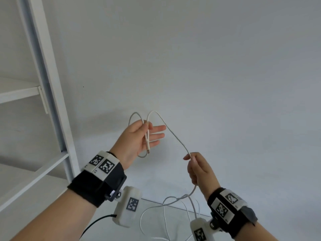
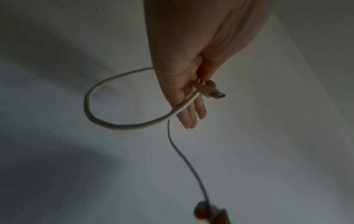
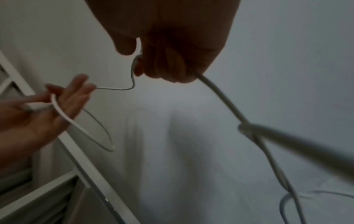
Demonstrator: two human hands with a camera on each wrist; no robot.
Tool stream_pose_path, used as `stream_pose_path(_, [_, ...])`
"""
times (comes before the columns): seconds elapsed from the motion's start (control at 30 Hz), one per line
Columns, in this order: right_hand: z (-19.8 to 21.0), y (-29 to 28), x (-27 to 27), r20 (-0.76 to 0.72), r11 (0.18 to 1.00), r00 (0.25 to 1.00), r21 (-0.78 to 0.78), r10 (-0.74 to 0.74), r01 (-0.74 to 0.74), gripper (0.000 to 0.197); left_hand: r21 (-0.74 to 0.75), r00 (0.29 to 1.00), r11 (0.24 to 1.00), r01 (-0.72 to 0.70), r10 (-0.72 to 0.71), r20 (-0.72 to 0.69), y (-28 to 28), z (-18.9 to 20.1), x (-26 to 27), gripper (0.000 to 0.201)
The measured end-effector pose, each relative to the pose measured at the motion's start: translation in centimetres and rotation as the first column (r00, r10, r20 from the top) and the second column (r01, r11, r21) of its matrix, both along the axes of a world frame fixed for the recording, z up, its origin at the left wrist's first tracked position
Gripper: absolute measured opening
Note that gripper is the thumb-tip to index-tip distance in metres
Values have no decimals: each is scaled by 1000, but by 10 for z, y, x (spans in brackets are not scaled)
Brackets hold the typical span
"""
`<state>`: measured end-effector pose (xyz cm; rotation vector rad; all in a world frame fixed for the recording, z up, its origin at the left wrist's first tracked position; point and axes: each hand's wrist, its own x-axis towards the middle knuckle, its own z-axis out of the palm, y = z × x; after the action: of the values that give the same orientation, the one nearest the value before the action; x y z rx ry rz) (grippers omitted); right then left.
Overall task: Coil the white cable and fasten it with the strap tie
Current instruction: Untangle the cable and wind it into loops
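The left hand [image 1: 137, 136] is pinching the first small loops of the thin white charging cable [image 1: 175, 136] between thumb and forefinger, its other fingers spread straight, with the cable's metal-tipped plug [image 2: 215, 94] poking out past the palm. To the right and nearer, the right hand [image 1: 198, 169] is curling closed around the same cable, thumb and forefinger nipping it at the top. The slack is trailing from that fist to loose coils low in the near right.
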<state>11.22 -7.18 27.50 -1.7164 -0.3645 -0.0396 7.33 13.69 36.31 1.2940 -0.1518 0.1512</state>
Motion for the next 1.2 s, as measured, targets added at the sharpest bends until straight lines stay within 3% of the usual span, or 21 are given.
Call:
stream_pose_path(0.03, [5, 3, 0, 61, 999, 998, -46, 7, -4, 24, 13, 1000, 1000, 1, -1, -3, -2, -2, -1, 25])
stream_pose_path(0.1, [11, 10, -3, 204, 948, 975, -318, 92, -23, 24, 23, 1000, 1000, 11, -11, -10, -4, -3, -1, 26])
stream_pose_path(0.17, [13, 18, -7, 237, 789, 935, -612, 262, -66, 21, 57, 999, 998, 24, -22, -26, -6, -3, 0, 28])
stream_pose_path(0.23, [17, 25, -13, 196, 656, 908, -747, 370, -106, 21, 138, 998, 990, 37, -29, -59, -8, -4, 0, 28])
stream_pose_path(0.3, [25, 31, -17, 212, 618, 885, -779, 415, -103, 22, 240, 994, 969, 61, -37, -101, -9, -7, -2, 27])
stream_pose_path(0.43, [46, 30, -14, 349, 706, 844, -707, 408, -49, 22, 356, 982, 929, 104, -39, -186, -9, -12, -9, 26])
stream_pose_path(0.53, [59, 30, -13, 420, 728, 822, -685, 384, 10, 22, 315, 965, 933, 174, -98, -245, -8, -14, -13, 26])
stream_pose_path(0.73, [73, 26, -4, 519, 835, 833, -533, 192, 139, 20, 360, 937, 877, 318, -233, -260, -6, -15, -20, 27])
stream_pose_path(0.87, [75, 25, 3, 463, 882, 878, -456, 122, 117, 24, 170, 941, 937, 306, -271, -201, -9, -15, -22, 28])
stream_pose_path(0.97, [67, 22, 5, 342, 941, 933, -340, 114, 9, 27, 7, 954, 971, 237, -232, -190, -7, -11, -21, 27])
stream_pose_path(1.07, [50, 14, 7, 234, 941, 961, -332, 150, -66, 29, -206, 949, 950, 236, -271, -163, 5, -3, -17, 22])
stream_pose_path(1.2, [23, -3, 18, 181, 905, 976, -424, 119, -31, 31, -363, 954, 902, 233, -285, -96, 23, 5, -12, 17])
